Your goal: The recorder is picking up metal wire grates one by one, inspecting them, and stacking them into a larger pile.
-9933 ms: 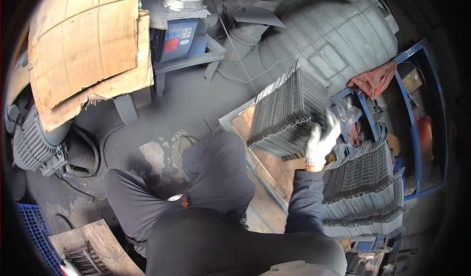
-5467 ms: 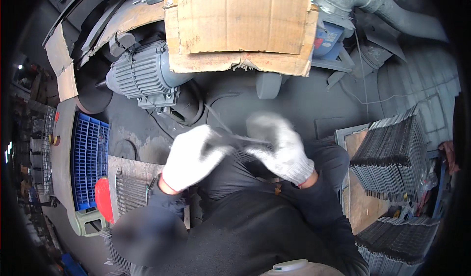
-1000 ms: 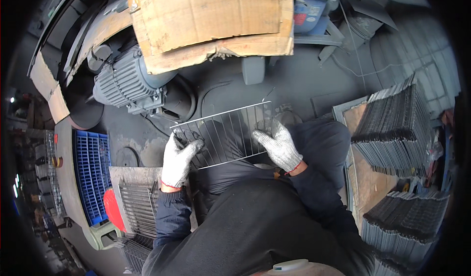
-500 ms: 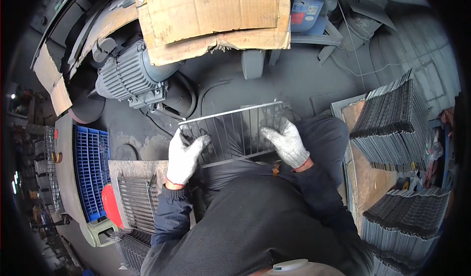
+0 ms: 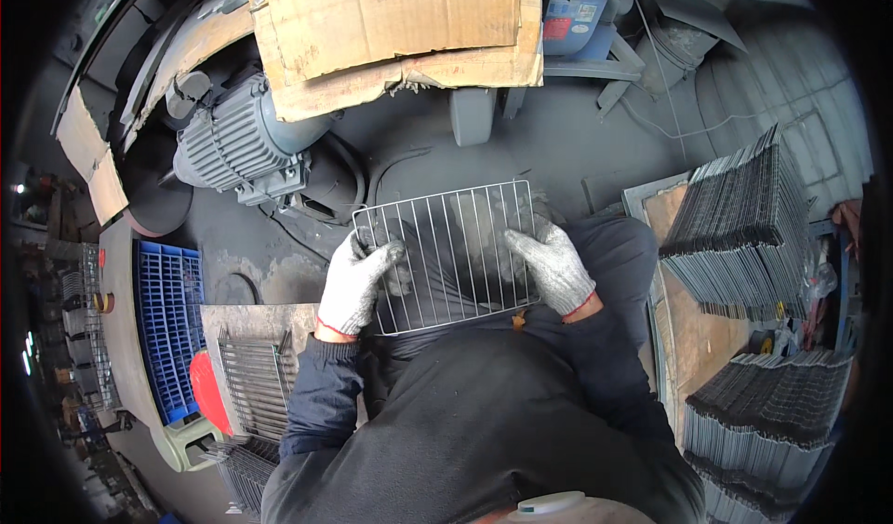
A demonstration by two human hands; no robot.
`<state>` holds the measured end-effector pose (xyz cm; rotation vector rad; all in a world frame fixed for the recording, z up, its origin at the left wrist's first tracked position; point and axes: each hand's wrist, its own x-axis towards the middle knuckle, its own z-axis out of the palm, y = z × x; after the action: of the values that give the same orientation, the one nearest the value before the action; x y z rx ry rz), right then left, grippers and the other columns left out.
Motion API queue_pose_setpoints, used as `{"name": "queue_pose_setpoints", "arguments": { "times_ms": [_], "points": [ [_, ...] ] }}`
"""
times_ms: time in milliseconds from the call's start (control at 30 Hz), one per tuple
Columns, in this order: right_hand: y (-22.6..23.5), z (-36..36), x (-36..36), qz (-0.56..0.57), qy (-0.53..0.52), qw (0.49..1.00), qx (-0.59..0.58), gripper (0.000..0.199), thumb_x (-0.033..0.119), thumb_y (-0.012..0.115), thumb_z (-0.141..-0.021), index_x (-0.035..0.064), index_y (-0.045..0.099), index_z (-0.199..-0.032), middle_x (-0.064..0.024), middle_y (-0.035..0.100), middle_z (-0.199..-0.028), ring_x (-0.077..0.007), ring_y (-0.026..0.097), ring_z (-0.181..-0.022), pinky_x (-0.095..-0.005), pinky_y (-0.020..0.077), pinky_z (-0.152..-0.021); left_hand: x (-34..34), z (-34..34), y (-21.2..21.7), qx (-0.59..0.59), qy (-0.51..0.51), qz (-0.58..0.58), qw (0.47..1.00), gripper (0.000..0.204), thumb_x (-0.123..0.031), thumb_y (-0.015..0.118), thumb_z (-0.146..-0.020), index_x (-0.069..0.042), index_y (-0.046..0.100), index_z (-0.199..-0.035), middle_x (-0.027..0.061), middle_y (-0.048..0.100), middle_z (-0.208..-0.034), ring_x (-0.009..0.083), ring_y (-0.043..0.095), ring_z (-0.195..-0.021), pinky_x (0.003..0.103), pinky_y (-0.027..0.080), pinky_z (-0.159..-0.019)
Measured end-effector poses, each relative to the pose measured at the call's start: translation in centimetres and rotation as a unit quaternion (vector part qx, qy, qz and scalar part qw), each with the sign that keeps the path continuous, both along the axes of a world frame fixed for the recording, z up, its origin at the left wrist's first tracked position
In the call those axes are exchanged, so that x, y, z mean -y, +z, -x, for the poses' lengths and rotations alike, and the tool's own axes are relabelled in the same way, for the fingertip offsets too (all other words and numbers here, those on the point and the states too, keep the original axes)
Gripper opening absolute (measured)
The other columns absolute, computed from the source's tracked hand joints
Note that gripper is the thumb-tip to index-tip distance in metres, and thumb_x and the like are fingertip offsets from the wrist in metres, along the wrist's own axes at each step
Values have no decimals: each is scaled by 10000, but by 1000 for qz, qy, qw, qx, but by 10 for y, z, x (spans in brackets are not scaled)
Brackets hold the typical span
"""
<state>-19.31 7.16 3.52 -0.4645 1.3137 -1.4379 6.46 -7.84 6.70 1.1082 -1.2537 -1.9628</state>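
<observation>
**Wire rack (image 5: 448, 259): held at both short ends, long axis across the lap**

The rack is held over the lap, between the hands. Its long axis runs from left to right, with the right end set slightly farther from the body. The left short end is clasped by the left hand (image 5: 358, 282) and the right short end by the right hand (image 5: 555, 268). Each grip is closed on the wires, thumb in front and fingers behind; neither hand is clearly nearer the rack's middle.

Outward, a tall stack of racks (image 5: 735, 235) is located on the right hand's side, well apart from it. Dark wire pieces (image 5: 256, 384) are laid on a board (image 5: 219, 315) on the left hand's side.
</observation>
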Motion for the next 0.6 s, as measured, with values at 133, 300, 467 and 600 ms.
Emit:
{"name": "queue_pose_setpoints", "arguments": {
  "times_ms": [133,300,467,600],
  "points": [
    [-7,0,1,-14,-12,1000,16,215,124,692,-1067,-2,710,-1240,-76,771,-985,-127,735,-731,-275,597,-622,4,-3,-9,-7,-5,-47,999,205,-42,690,-1006,3,671,-1205,81,747,-918,165,694,-652,301,573,-569],
    [-5,-3,6,-39,-7,998,39,225,153,699,-1067,0,727,-1229,-67,780,-1006,-117,728,-740,-256,586,-661,12,-11,-16,-24,-29,-65,997,234,-99,731,-1012,-27,660,-1224,61,739,-968,154,717,-719,320,618,-603],
    [-7,7,1,-54,-22,996,64,242,140,683,-1071,-4,714,-1264,-52,770,-1071,-107,725,-855,-255,590,-751,14,-8,-20,-47,-41,-101,993,248,-134,704,-1030,-24,646,-1245,70,732,-979,174,729,-759,342,629,-629],
    [12,13,-3,-29,-54,996,60,326,159,716,-1042,13,663,-1329,-27,720,-1050,-108,690,-792,-276,595,-693,9,-11,-51,-242,-56,-150,957,458,-322,696,-1065,-20,591,-1394,87,706,-1145,201,714,-863,341,618,-689]
  ]
}}
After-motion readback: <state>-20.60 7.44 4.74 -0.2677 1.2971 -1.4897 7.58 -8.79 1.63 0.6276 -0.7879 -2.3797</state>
